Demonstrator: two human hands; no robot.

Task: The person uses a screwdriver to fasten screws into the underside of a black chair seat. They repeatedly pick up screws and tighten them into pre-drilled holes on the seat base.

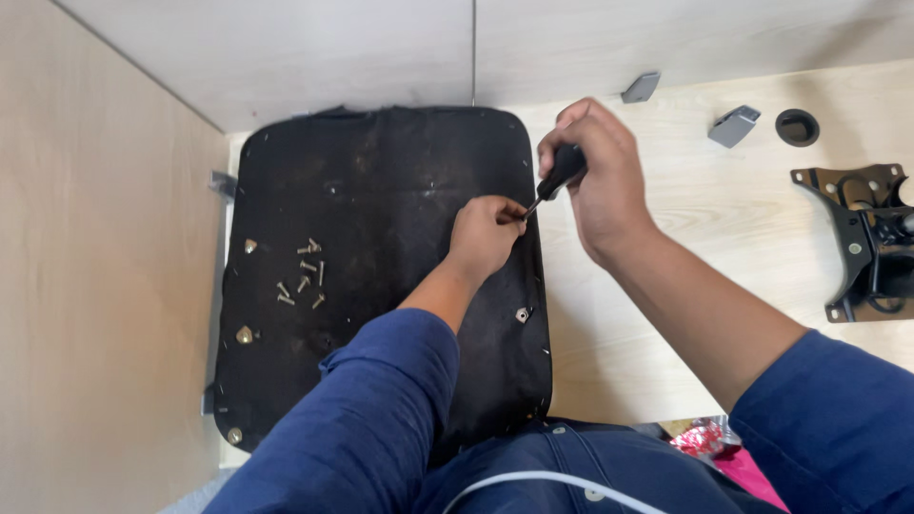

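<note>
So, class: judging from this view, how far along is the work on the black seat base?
Done: loose screws lie in a heap on the black seat base, and the black metal bracket sits apart on the table. In hand: the right hand grips a screwdriver at the base's right edge; the left hand steadies its tip. Left: brass fittings remain in the base.

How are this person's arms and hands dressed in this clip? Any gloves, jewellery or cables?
Both hands, left hand and right hand, are bare: no gloves, rings or watch visible. Dark blue sleeves are pushed up, leaving the forearms uncovered. A thin white cable crosses the lap.
</note>
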